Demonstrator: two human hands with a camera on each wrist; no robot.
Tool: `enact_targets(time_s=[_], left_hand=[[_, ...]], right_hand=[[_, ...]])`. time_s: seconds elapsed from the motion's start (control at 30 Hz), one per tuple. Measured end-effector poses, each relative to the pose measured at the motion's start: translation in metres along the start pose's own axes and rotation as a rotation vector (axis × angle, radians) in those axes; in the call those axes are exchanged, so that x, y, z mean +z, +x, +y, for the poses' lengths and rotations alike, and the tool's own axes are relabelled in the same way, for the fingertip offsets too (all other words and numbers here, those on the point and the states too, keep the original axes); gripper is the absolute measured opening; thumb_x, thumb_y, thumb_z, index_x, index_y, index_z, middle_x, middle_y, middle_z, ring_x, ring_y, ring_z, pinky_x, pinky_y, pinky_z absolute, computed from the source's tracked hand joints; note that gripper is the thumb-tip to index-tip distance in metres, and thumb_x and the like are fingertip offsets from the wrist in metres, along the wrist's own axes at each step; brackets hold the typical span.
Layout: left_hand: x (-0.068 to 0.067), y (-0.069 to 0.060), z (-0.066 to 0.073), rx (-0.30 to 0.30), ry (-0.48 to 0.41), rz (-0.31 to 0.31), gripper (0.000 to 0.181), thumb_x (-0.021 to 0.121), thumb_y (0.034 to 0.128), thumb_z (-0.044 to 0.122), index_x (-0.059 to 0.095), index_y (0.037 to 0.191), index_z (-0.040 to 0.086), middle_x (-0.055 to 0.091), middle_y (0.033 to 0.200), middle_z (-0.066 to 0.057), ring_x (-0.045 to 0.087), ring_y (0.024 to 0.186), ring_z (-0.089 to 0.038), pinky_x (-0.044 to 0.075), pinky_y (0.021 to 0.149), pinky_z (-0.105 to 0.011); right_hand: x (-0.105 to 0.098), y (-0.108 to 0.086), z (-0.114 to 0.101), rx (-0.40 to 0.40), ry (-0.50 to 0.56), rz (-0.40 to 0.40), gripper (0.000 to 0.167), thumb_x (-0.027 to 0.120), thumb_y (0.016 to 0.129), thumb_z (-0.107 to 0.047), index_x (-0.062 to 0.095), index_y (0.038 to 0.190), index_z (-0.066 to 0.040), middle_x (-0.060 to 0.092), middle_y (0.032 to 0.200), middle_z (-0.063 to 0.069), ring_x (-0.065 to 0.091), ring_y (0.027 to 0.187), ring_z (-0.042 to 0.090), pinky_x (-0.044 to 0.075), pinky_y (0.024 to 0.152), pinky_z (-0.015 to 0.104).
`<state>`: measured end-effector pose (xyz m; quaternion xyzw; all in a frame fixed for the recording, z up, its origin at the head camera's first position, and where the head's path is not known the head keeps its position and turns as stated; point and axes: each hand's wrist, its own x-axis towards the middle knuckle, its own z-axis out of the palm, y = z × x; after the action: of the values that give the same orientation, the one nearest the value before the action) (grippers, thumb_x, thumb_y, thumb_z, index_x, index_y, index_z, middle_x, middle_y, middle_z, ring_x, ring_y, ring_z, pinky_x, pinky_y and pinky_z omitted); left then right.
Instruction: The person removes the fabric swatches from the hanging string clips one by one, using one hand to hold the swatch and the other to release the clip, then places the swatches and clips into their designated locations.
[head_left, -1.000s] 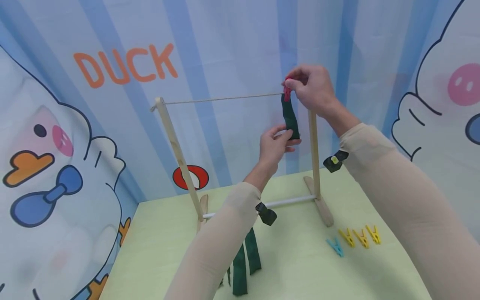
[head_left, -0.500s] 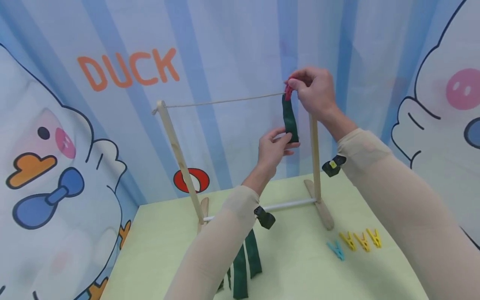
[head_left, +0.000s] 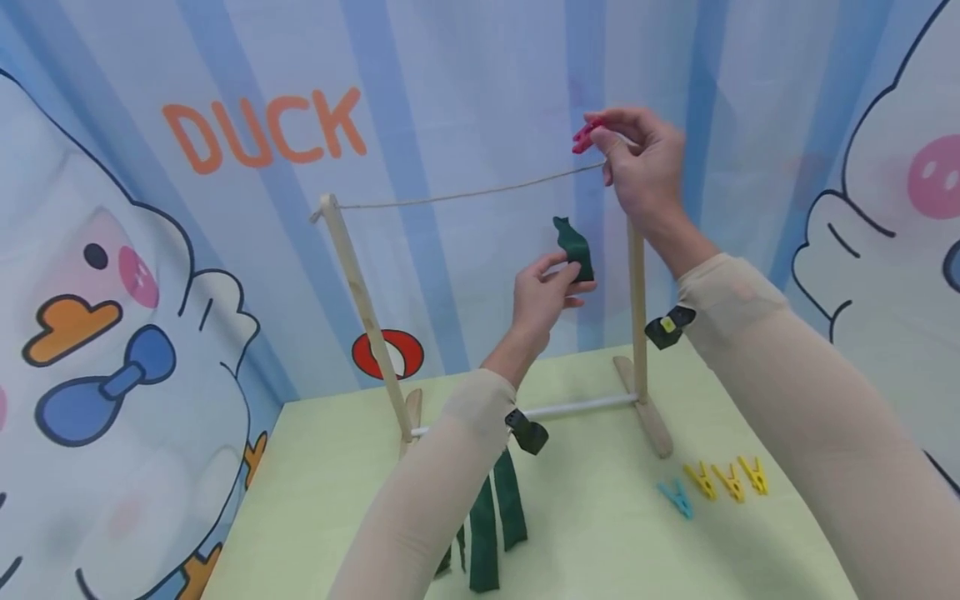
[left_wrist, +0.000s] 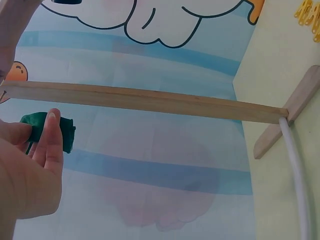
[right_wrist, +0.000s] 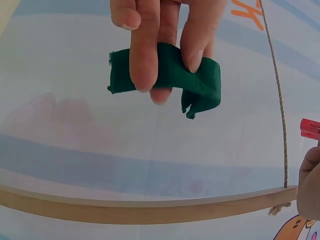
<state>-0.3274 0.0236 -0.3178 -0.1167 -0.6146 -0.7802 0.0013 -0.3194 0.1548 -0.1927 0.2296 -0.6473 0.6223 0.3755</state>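
A short dark green cloth strip is pinched between the thumb and fingers of my left hand, below the rope. Its upper end is free and bends over, as the right wrist view also shows with the cloth. My right hand pinches a red clothespin just above the rope, near the right post. The clothespin is apart from both rope and cloth. In the left wrist view the left hand holds the green cloth beside the wooden post.
The rope spans a wooden stand with a left post, a right post and a white lower bar. Several yellow clothespins and a blue one lie at right on the table. More green strips lie near the left forearm.
The red clothespin has come off the rope and cloth and moved up with my right hand. The strip's top has dropped from the rope and folded, while my left hand still holds its lower end.
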Motion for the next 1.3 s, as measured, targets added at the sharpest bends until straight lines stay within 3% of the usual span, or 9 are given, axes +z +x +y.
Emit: enact_targets(time_s=[0.17,0.33,0.47,0.63,0.83,1.0,1.17,1.3], left_hand=[[-0.005,-0.001,0.000,-0.003,-0.010,-0.004,0.037,0.063,0.0997,0.012,0.059,0.135,0.002,0.072,0.113,-0.011,0.074,0.088,-0.022,0.059,0.070,-0.030],[-0.007,-0.003,-0.002,-0.013,-0.010,0.004,0.037,0.063,0.0997,0.012,0.059,0.136,0.003,0.071,0.115,-0.012,0.074,0.089,-0.023,0.059,0.070,-0.030],[-0.011,-0.007,-0.005,-0.025,-0.012,0.009,0.037,0.063,0.0995,0.013,0.060,0.135,0.004,0.070,0.117,-0.010,0.074,0.090,-0.023,0.059,0.073,-0.032],[-0.020,-0.018,-0.009,-0.050,-0.018,0.009,0.040,0.064,0.0996,0.015,0.057,0.138,0.006,0.072,0.113,-0.011,0.074,0.089,-0.021,0.058,0.078,-0.036],[-0.028,-0.030,-0.013,-0.057,-0.026,0.026,0.041,0.064,0.0991,0.015,0.057,0.139,0.006,0.074,0.104,-0.015,0.074,0.088,-0.020,0.059,0.075,-0.033],[-0.041,-0.037,-0.021,-0.081,-0.010,0.045,0.042,0.065,0.0990,0.017,0.057,0.139,0.007,0.074,0.100,-0.017,0.074,0.088,-0.021,0.059,0.075,-0.033],[-0.056,-0.047,-0.039,-0.119,-0.025,0.070,0.042,0.064,0.0991,0.017,0.056,0.139,0.006,0.074,0.103,-0.017,0.074,0.088,-0.021,0.059,0.074,-0.032],[-0.064,-0.055,-0.059,-0.161,-0.038,0.078,0.044,0.065,0.0990,0.018,0.055,0.140,0.005,0.074,0.104,-0.016,0.074,0.088,-0.020,0.059,0.074,-0.032]], right_hand=[[-0.002,0.000,-0.001,0.003,0.013,0.004,0.019,0.067,0.095,-0.008,0.071,0.112,0.001,0.073,0.110,0.008,0.053,0.058,0.021,0.047,0.057,0.024],[-0.003,-0.005,-0.004,-0.018,-0.004,-0.017,0.022,0.065,0.096,-0.008,0.069,0.116,0.001,0.072,0.112,0.012,0.053,0.061,0.025,0.047,0.061,0.025],[-0.006,-0.012,-0.007,-0.047,-0.057,-0.029,0.022,0.064,0.097,-0.006,0.067,0.116,0.005,0.071,0.114,0.014,0.062,0.077,0.020,0.048,0.068,0.023],[-0.017,-0.025,-0.008,-0.036,-0.125,-0.031,0.024,0.064,0.098,-0.007,0.065,0.118,0.006,0.069,0.115,0.016,0.061,0.094,0.019,0.049,0.073,0.022],[-0.046,-0.037,0.015,-0.031,-0.118,-0.019,0.026,0.064,0.097,-0.004,0.063,0.122,0.004,0.069,0.113,0.011,0.061,0.101,0.018,0.051,0.082,0.020],[-0.075,-0.056,0.032,-0.010,-0.146,0.010,0.027,0.065,0.096,-0.003,0.064,0.122,0.005,0.069,0.111,0.005,0.062,0.102,0.016,0.050,0.081,0.017],[-0.101,-0.083,0.048,0.044,-0.213,-0.007,0.028,0.067,0.095,-0.005,0.065,0.121,0.004,0.070,0.111,0.000,0.064,0.102,0.013,0.051,0.081,0.016],[-0.125,-0.108,0.058,0.116,-0.335,-0.042,0.029,0.070,0.094,-0.010,0.065,0.119,0.004,0.067,0.104,-0.007,0.063,0.095,0.008,0.050,0.077,0.011]])
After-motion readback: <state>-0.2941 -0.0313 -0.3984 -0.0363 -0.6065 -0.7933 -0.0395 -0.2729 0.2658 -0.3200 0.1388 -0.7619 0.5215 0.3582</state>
